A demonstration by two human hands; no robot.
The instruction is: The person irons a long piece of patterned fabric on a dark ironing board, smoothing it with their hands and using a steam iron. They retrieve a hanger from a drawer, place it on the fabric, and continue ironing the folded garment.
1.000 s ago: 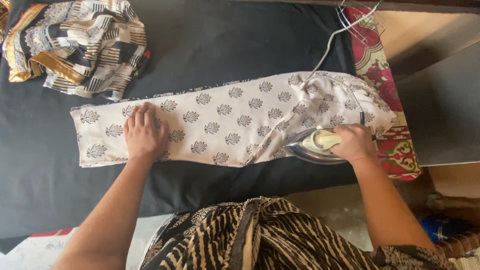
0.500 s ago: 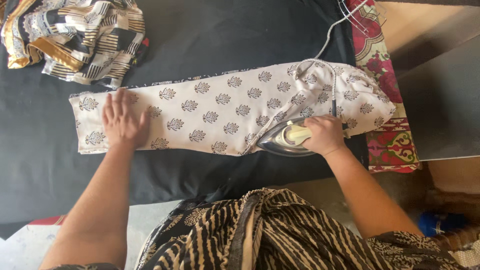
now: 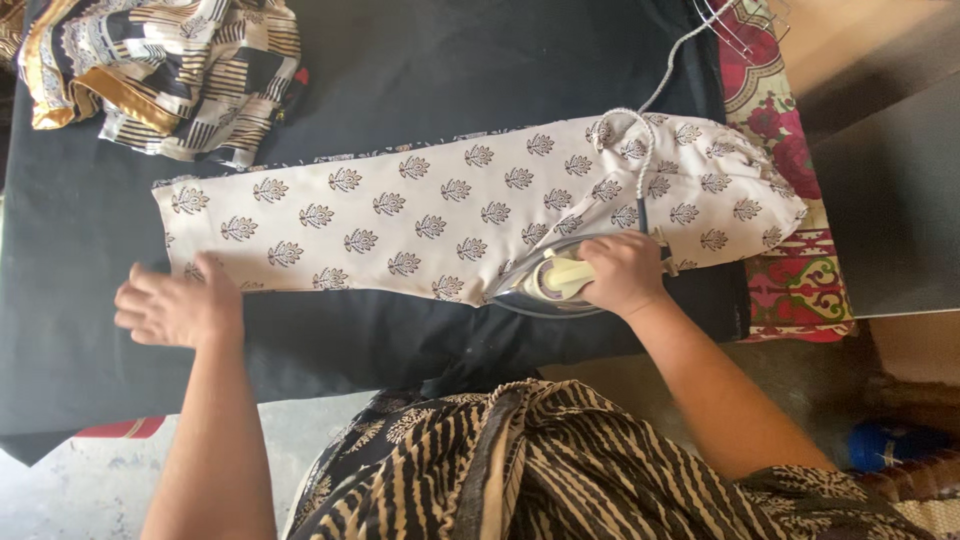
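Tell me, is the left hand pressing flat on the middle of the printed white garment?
No, the left hand is at the garment's near corner, mostly over the black cloth, while the right hand grips the iron.

We wear a loose garment (image 3: 560, 460) printed in black and tan stripes, with small leaf-like sprigs near its edges. Our left hand (image 3: 180, 308) and right hand (image 3: 622, 272) are bare, as are both forearms, with no rings or bangles showing.
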